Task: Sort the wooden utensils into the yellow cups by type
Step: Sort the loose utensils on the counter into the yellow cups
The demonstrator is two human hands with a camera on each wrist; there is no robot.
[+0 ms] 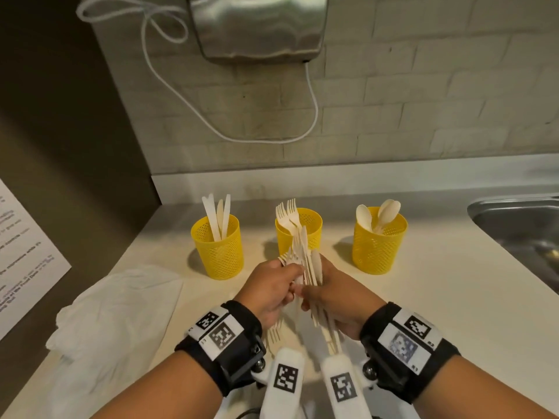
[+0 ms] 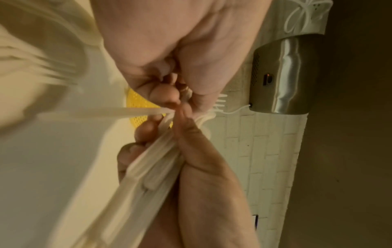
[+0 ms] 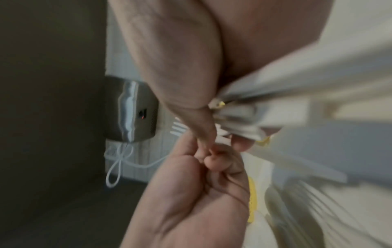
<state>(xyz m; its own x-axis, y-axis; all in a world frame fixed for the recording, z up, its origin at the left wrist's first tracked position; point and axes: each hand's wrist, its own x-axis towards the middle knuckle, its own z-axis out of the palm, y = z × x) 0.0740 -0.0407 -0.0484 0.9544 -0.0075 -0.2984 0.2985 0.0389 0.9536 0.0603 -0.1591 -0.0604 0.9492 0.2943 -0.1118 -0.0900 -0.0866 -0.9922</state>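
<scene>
Three yellow mesh cups stand in a row on the counter: the left cup (image 1: pixel 218 249) holds knives, the middle cup (image 1: pixel 308 228) forks, the right cup (image 1: pixel 379 241) spoons. In front of the middle cup both hands meet around a mixed bundle of wooden utensils (image 1: pixel 307 264). My right hand (image 1: pixel 316 293) grips the bundle (image 2: pixel 148 176), its handles pointing down toward me. My left hand (image 1: pixel 290 278) pinches at the bundle and also holds a few forks (image 1: pixel 275 331) with the tines hanging down. Both wrist views are blurred; the right wrist view shows the bundle (image 3: pixel 275 94) fanned out.
A crumpled white cloth (image 1: pixel 121 313) lies on the counter at the left. A steel sink (image 1: pixel 520 225) is set in at the right. A printed sheet (image 1: pixel 27 252) hangs on the dark left panel. A hand dryer (image 1: pixel 257 25) with a looped white cord hangs on the wall.
</scene>
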